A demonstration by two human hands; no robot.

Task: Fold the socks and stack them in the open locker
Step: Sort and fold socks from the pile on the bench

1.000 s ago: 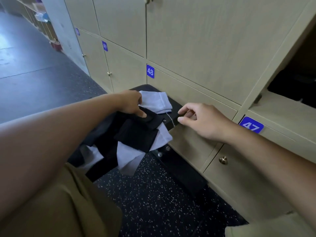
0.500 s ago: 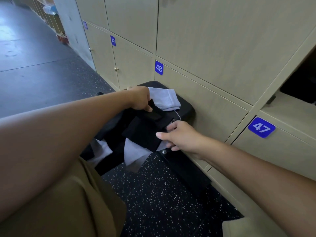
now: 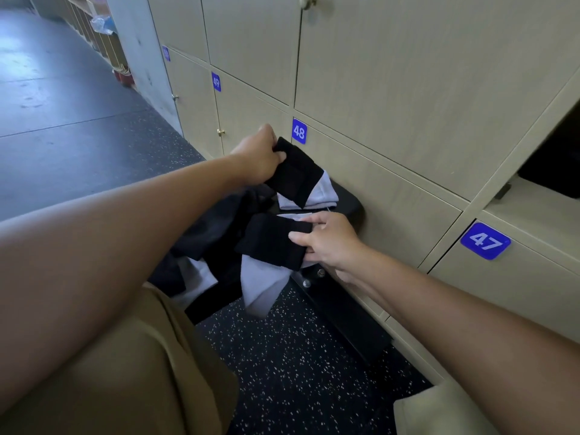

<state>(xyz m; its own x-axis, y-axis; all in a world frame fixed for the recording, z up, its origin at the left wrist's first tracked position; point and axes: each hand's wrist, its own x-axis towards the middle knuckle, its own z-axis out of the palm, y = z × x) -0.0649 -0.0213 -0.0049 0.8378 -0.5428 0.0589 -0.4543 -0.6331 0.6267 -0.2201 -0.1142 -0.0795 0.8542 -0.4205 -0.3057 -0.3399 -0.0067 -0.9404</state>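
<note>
Now both arms extended: left hand point(image 3: 260, 155) raised, fingers gripping one black sock point(image 3: 295, 174); right hand point(image 3: 329, 240) lower, fingers pinching second black sock point(image 3: 273, 240) over bench point(image 3: 348, 202).

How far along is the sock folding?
Early. The left hand grips one black sock and the right hand pinches another black sock. Pale socks lie loose on the black stool. No stacked socks show in the open locker.

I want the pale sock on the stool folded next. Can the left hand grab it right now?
Probably not yet. The left hand already grips a black sock, which hangs over the pale folded sock on the black stool. It would need to let go first.
</note>
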